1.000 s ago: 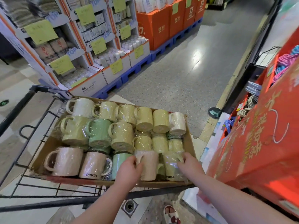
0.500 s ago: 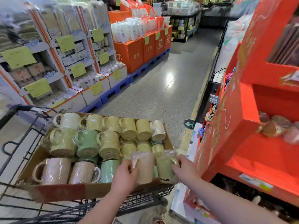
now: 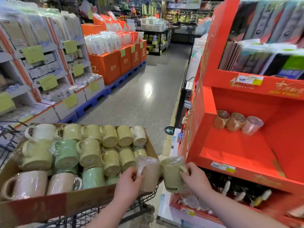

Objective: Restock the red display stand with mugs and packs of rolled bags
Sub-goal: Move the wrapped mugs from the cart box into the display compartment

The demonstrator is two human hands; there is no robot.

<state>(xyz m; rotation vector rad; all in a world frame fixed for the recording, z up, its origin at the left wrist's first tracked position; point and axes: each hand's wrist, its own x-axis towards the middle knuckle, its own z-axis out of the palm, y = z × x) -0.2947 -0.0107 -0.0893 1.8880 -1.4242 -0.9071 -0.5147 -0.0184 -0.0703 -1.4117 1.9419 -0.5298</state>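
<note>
My left hand (image 3: 127,181) grips a wrapped pink mug (image 3: 148,176) and my right hand (image 3: 194,180) a green mug (image 3: 171,176), both upright at lower centre; the red display stand (image 3: 233,152) lies right and above, nearer my right.

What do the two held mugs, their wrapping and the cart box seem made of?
Both the pink mug and olive mug look like ceramic with a smooth satin glaze, judging by even colour; plastic cannot be excluded. The wrapping is clear glossy plastic film, crinkled and glinting. The box looks like matte brown cardboard, thin-walled.
</note>
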